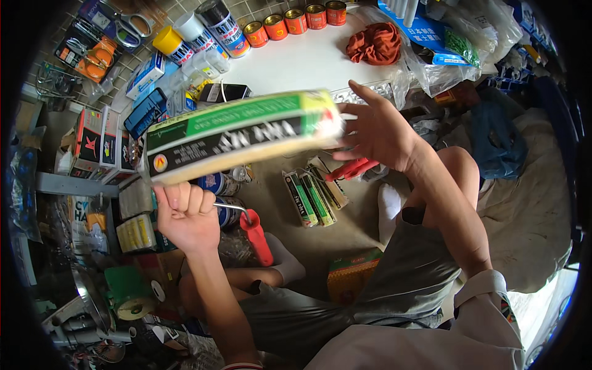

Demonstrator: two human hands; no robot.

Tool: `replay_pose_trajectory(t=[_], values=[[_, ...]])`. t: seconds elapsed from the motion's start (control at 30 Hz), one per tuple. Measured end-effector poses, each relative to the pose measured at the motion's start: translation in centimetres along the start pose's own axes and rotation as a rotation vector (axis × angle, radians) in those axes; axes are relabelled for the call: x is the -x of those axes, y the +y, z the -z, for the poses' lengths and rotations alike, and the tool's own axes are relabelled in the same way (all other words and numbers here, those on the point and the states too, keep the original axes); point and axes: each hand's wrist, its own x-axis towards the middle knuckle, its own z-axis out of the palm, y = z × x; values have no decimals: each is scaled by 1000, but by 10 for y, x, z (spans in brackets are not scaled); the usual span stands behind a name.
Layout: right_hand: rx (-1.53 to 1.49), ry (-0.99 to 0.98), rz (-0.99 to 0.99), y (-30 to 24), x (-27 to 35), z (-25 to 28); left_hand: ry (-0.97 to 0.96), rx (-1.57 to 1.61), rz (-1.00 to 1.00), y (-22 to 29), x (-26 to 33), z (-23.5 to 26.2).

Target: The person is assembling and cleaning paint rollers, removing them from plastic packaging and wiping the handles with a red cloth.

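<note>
My left hand (189,216) is closed round the metal rod of a paint roller (256,237), whose red handle hangs down to the right of my fist. The roller's sleeve end is in a wrapper with a green, black and yellow label (246,132), slanting up to the right above my fist and slightly blurred. At the wrapper's far right end is my right hand (385,129), fingers spread and thumb up. Whether its fingertips touch the wrapper, I cannot tell. More wrapped paint rollers (310,200) lie on the floor below, with red handles (353,169) beside them.
A white surface (296,65) ahead holds small orange-red tins (296,21), spray cans (222,28) and a crumpled red-brown cloth (374,44). Boxes (98,145) crowd the left side, near paint tins (219,185). A patterned box (351,274) sits between my legs.
</note>
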Motion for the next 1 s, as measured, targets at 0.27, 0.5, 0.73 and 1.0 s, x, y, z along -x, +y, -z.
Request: replay_pose_trajectory(t=[0.27,0.5,0.73,1.0], values=[[382,-180,536,15,25,-26,-36,324,75,-11,-11,36],[684,-126,1120,29,25,-38,-41,654,196,-33,-9,43],[857,-129,1292,28,39,-45,378,399,249,-56,-11,49],[1039,100,1232,14,32,-28,188,492,129,-48,-18,38]])
